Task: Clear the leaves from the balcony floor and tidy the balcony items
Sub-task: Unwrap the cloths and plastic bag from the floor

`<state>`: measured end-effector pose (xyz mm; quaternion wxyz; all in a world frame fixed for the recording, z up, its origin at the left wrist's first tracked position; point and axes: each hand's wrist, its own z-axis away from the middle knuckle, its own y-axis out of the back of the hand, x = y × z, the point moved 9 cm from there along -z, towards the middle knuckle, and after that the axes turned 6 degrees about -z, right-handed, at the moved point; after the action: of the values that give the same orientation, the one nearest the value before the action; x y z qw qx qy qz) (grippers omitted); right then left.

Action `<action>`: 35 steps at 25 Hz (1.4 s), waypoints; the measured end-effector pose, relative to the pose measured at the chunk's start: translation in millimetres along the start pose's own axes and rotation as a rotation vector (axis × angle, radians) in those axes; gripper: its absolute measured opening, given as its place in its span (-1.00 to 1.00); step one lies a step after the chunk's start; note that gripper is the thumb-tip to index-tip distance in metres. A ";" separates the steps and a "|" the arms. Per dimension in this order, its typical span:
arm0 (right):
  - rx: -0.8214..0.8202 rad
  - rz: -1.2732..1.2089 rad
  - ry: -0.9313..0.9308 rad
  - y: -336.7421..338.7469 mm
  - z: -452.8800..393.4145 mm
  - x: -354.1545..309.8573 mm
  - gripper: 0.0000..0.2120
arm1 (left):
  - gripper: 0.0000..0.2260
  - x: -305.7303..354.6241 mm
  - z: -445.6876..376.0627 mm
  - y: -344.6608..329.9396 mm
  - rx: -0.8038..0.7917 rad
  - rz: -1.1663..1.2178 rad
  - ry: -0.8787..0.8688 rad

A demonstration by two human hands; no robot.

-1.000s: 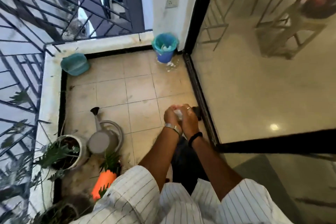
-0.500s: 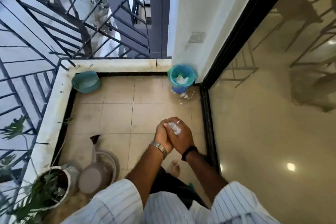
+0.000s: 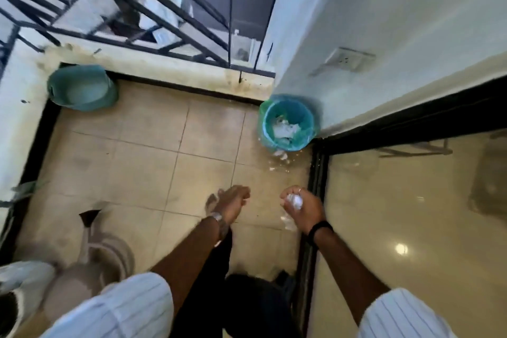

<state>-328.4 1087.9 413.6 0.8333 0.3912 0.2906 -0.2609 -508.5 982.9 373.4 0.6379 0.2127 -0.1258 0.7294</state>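
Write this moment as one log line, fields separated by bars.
right hand grips white crumpled paper | left hand holds nothing | lined bin ahead, scraps beside it

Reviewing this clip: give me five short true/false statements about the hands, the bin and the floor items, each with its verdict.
1. The right hand holds a crumpled white wad. True.
2. The left hand grips the watering can. False: it holds nothing; the can stands on the floor.
3. The blue bin stands in the corner by the white wall. True.
4. The bin is empty. False: white scraps lie inside.
5. White bits lie on the floor beside the bin. True.
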 end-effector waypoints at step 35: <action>-0.754 1.146 -0.029 -155.4 -481.8 257.7 -0.30 | -0.44 44.5 -405.7 -82.1 0.225 -0.183 -0.361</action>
<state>-387.3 1334.9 -94.5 0.9228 0.1630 0.0977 0.3352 -492.7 1219.1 31.0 0.6409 0.4200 -0.1359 0.6280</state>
